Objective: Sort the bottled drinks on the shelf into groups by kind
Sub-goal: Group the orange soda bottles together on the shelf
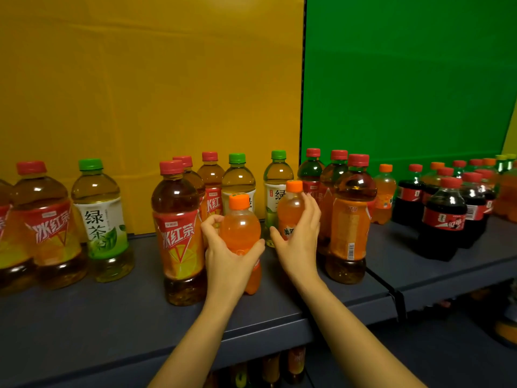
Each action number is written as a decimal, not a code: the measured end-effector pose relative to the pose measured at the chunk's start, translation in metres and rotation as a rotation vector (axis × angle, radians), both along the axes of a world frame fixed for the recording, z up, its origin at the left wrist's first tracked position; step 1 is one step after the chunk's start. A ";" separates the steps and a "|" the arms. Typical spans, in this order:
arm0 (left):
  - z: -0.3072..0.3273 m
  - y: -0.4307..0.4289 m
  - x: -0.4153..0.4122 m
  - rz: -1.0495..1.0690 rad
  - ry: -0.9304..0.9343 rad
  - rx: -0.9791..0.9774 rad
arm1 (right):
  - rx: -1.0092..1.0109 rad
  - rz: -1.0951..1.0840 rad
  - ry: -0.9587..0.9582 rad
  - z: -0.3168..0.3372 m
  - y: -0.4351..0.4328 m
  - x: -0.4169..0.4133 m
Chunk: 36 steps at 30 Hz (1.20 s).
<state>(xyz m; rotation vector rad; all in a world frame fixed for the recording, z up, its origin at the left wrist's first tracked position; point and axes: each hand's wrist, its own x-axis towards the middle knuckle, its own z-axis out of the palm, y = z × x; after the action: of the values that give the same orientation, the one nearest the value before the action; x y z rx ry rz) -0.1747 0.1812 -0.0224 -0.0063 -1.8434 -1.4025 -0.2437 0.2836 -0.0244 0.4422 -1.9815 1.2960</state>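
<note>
Among the teas [179,228] at centre, the left hand [223,247] grips the front orange soda [241,231], and the right hand [299,239] curls round the rear orange soda [290,211] — the pulling-out step. Next, both likely go toward 3 o'clock to join the orange group [384,194] by the colas [444,217].

Left hand [227,249] and right hand [300,242] bare; behind the fingers [312,208], slim wrists and long forearms, likewise uncovered as far back as visible.

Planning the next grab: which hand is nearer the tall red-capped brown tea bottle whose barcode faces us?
Right. The right hand, gripping a small orange-capped soda bottle, sits just left of that tea bottle; the left hand, holding another orange soda bottle, is farther left.
</note>
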 end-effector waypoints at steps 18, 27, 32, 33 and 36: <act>0.009 0.020 0.023 -0.209 0.081 0.092 | -0.153 0.427 -0.339 -0.001 0.039 0.050; 0.023 0.084 0.033 -0.348 0.087 0.076 | -0.232 0.514 -0.324 0.007 0.136 0.090; 0.025 0.156 0.019 -0.452 0.084 0.126 | -0.212 0.469 -0.288 0.015 0.212 0.085; 0.025 0.173 0.015 -0.465 0.082 0.124 | -0.208 0.448 -0.285 0.015 0.229 0.083; 0.022 0.225 0.003 -0.505 0.078 0.104 | -0.195 0.396 -0.278 0.015 0.283 0.075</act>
<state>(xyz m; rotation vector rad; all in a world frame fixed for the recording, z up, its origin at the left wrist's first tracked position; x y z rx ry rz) -0.1714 0.4064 0.0001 -0.4973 -1.7714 -1.8080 -0.1691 0.5663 -0.0091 0.6065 -2.0277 1.8674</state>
